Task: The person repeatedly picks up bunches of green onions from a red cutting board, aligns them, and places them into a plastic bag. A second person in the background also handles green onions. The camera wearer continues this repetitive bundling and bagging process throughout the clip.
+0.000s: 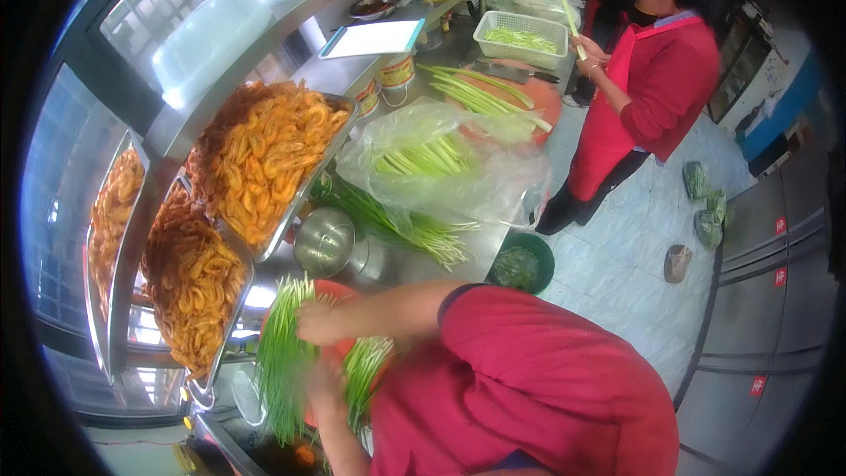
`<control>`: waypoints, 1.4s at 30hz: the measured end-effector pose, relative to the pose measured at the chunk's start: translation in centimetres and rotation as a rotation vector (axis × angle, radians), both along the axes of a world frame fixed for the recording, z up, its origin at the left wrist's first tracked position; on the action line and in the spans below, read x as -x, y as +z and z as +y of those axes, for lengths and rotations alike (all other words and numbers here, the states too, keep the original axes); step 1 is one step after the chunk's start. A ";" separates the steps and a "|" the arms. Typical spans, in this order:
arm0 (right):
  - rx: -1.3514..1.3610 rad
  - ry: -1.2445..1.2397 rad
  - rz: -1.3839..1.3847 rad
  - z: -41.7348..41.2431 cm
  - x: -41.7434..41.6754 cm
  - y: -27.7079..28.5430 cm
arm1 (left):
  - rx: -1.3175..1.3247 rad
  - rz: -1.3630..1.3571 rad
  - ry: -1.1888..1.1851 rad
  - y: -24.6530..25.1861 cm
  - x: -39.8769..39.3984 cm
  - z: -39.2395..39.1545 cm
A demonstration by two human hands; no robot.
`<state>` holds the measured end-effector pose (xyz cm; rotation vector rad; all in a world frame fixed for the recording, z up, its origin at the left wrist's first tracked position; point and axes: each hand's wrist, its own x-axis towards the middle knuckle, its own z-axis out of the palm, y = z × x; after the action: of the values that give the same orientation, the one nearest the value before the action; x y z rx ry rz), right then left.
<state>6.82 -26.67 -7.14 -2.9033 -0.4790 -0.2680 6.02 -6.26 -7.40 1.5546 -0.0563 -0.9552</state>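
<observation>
Before me a long bundle of thin green chives (281, 350) lies across an orange-red round chopping board (340, 347). My right hand (318, 322) grips the bundle near its pale ends. My left hand (324, 380) is blurred beside the green part of the bundle; whether its fingers close on anything is unclear. A second, shorter bunch of chives (365, 373) lies on the board between my hands and my body. A steel bowl (324, 241) stands just beyond the board, near more chives (423, 231) on the steel counter (423, 271).
Trays of cooked shrimp (271, 165) (188, 284) stand along the shelf. A plastic bag (443, 165) of pale green stalks covers the counter. Past it, a person in a red apron (601, 145) holds a stalk by another board (552, 119) with a cleaver (505, 71). A green bucket (529, 261) is beside the counter.
</observation>
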 end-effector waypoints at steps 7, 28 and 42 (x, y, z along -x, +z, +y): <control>-0.354 -0.097 0.184 -1.1 0.8 1.5 | 0.556 0.310 0.219 -1.6 -2.9 -2.4; -0.468 -0.068 0.307 -1.1 3.3 5.0 | 0.766 0.515 0.504 -0.5 -2.1 -1.2; -1.240 -0.128 0.612 -5.5 7.9 4.2 | 0.648 -0.124 0.858 3.6 0.1 2.9</control>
<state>-1.12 -32.15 -2.99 -1.6525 0.0260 0.2453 5.90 -3.32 -3.82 0.8762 0.1873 -0.1197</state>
